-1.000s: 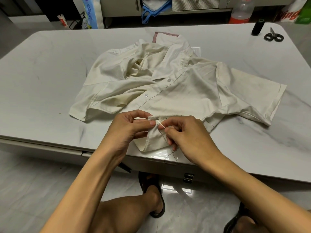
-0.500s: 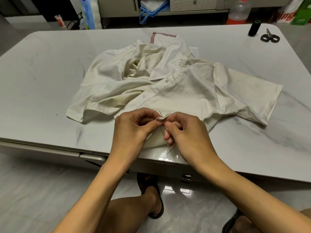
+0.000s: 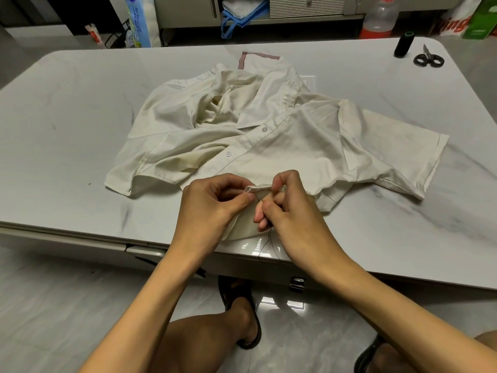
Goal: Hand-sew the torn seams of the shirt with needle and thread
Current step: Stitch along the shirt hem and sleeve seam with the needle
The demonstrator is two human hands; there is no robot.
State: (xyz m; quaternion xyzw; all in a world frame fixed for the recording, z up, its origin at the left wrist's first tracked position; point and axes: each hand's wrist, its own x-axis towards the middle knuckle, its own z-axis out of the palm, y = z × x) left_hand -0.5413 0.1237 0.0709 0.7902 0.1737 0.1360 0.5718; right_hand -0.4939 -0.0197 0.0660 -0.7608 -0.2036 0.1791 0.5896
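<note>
Because the left hand and right hand both pinch the raised hem at six o'clock of the shirt spread on the table, needle too small to make out, the slack thread trailing toward six o'clock could knot when pulled.

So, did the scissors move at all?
No. The scissors lie right beside the black thread spool at the far right corner of the table, same as before.

Shirt on table middle, spool and scissors at far right corner (spool on the left)
</note>
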